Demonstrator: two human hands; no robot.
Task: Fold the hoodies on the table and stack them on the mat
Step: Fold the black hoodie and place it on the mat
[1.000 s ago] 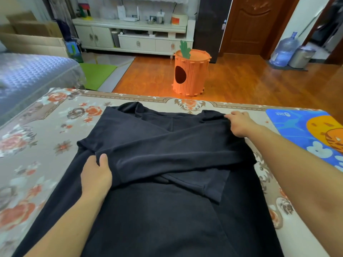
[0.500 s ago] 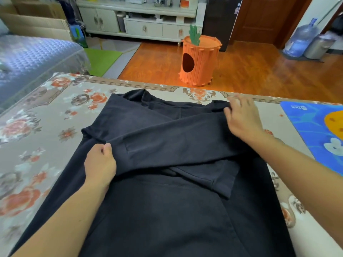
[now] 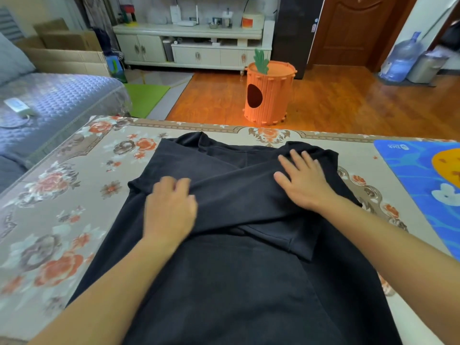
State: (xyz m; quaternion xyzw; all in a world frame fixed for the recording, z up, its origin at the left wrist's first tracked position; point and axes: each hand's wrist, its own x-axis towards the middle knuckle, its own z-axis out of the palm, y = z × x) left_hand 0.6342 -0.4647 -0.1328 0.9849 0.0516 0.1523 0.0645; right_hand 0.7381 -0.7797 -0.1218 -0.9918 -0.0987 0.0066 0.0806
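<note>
Head view: black hoodie [image 3: 236,282] lies flat on the floral table [image 3: 62,195], sleeves crossed over its chest. Right hand [image 3: 302,181] lies flat on a sleeve, fingers spread. Left hand [image 3: 170,207] is blurred, on the fabric, fingers possibly loosely bent. Blue mat [image 3: 408,170] lies just right of the hoodie.

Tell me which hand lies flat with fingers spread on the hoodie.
The right hand: its fingers are straight and spread, palm down on the folded sleeve of the black hoodie. The left hand is motion-blurred, its fingers bent at the sleeve's edge.
</note>
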